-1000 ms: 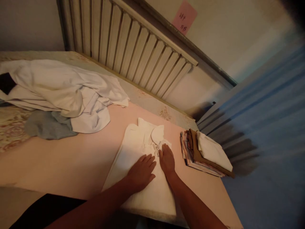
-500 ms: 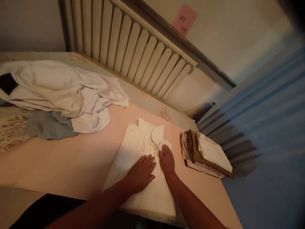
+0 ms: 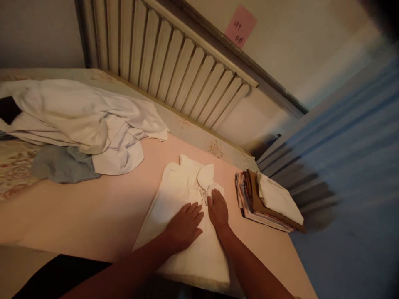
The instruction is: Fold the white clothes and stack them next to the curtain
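Note:
A white garment (image 3: pixel 168 195), with what look like rounded collar flaps and some gathered trim at its far end, lies folded lengthwise on the pink sheet (image 3: pixel 102 211). Flat on its middle rests my left hand (image 3: pixel 185 226), palm down, fingers stretched toward the trim. My right hand (image 3: pixel 218 207) presses on the garment's right edge beside the collar, its fingers extended and together. Neither hand grasps the cloth. The garment's near end reaches the front edge of the bed, partly covered by my left forearm.
A stack of folded clothes (image 3: pixel 268 203) stands to the right, white cloth on top. Crumpled white clothes (image 3: pixel 93 120) and a grey cloth (image 3: pixel 65 164) lie at the left. Behind runs a radiator (image 3: pixel 174 62) below a pink note (image 3: pixel 241 27). A blue curtain (image 3: pixel 349 166) hangs at the right.

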Tool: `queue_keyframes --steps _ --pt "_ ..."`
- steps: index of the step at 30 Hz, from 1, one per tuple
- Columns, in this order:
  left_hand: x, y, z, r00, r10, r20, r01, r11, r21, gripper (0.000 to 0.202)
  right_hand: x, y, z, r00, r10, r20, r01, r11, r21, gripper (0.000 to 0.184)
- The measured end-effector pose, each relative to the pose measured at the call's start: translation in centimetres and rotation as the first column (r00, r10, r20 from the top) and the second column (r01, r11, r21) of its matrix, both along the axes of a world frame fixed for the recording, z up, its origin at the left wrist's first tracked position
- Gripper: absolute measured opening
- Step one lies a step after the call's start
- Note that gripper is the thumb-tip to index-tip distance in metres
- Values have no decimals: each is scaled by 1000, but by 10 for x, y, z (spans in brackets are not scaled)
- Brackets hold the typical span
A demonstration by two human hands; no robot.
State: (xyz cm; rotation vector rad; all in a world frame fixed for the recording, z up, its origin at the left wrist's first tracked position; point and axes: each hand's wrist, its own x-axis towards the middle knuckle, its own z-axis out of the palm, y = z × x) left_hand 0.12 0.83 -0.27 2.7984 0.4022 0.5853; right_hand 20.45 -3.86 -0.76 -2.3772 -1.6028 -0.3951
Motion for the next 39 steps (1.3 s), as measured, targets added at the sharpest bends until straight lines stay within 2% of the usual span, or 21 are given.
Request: queue_keyframes --steps 11,19,33,39 --pt "0 -1 -1 999 5 41 -5 1000 6 49 0 0 0 1000 14 -8 -14 1000 10 55" --pt "0 0 1 1000 -8 11 8 1000 2 50 -1 -1 1 1000 9 -16 -8 1000 18 51" --pt "2 0 -6 999 -7 39 8 1000 -26 50 -1 -1 3 999 3 -41 -3 1000 12 51" --pt "1 0 -1 1000 -14 21 15 999 -29 51 0 -1 2 999 12 -52 -11 999 30 51"
